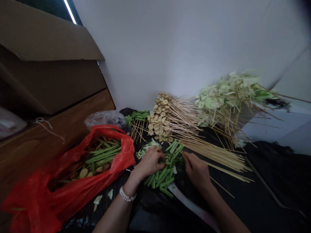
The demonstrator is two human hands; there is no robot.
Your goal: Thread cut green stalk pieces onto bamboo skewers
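My left hand (152,159), a beaded bracelet on its wrist, bends over a pile of cut green bean pieces (162,178). Its fingers are curled in at the pile's left side; whatever they pinch is hidden. Right of the pile, my right hand (197,170) is closed around a thin bamboo skewer (222,187), whose long end sticks out below the hand toward the lower right. A long pale knife blade (187,202) lies between my forearms, partly under the beans. Chopped pale green vegetable bits (147,148) lie just beyond my left hand.
A red plastic bag (80,184) with long beans and round slices sits at left. Behind are skewered round slices (160,116), skewered beans (138,115) and skewered cabbage leaves (225,90). Loose skewers (218,155) lie at right. A cardboard box (53,81) stands back left against the white wall.
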